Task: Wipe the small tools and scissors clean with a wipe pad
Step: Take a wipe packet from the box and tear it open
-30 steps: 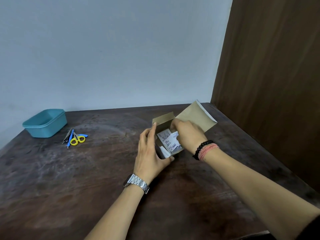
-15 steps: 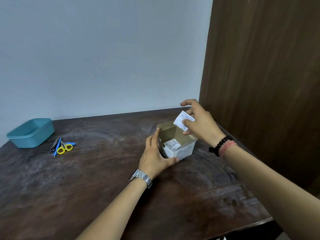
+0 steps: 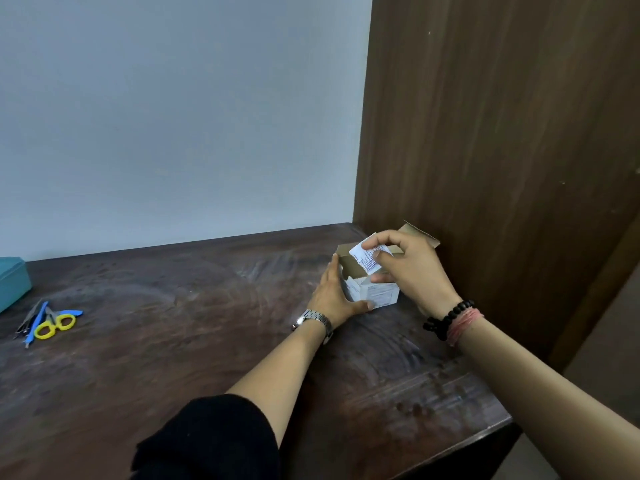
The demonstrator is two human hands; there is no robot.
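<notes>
A small open cardboard box (image 3: 381, 296) of wipe pads stands at the table's far right. My left hand (image 3: 334, 292) grips its left side, thumb round the front corner. Just above the box, my right hand (image 3: 412, 268) pinches a white printed wipe pad packet (image 3: 367, 258) between thumb and fingers. Yellow-handled scissors (image 3: 57, 323) lie at the far left beside a few small tools (image 3: 33, 318), some dark metal and one blue, well away from both hands.
A teal plastic tub (image 3: 12, 282) sits at the left edge behind the tools. A dark wooden panel (image 3: 502, 133) rises close behind the box on the right. The brown table (image 3: 190, 341) ends at a front right edge near my right forearm.
My right hand drew one packet out of the box and lifted it just above the opening. The view swung right, so the scissors and tub slid toward the left edge.
</notes>
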